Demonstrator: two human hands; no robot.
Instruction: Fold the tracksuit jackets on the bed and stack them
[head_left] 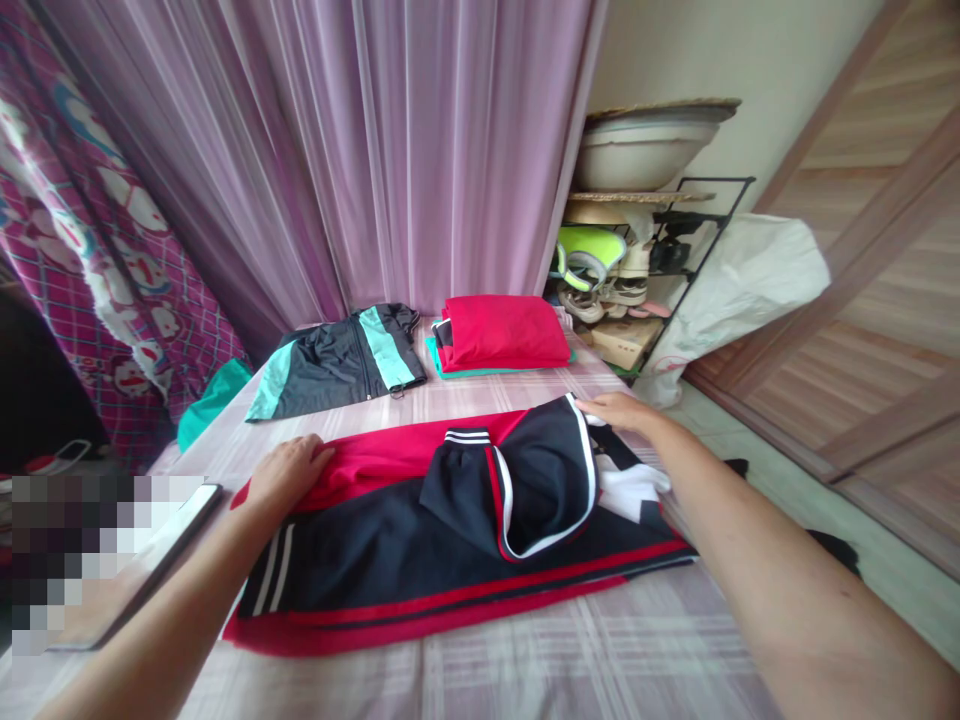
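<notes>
A dark navy and red track jacket with striped cuffs and white piping lies partly folded on the bed in front of me. One sleeve is laid back across its middle, cuff pointing away. My left hand is closed on the red cloth at the far left edge, its fingertips partly hidden. At the far right corner, my right hand pinches the white-edged dark cloth. A white part of the garment shows beneath that arm. Under the dark layer, red fabric sticks out along the near side.
Farther back on the bed lie a black and teal jacket and a folded red garment stack. A tablet-like device rests at left. Beyond the right edge stand a shoe rack and white bag.
</notes>
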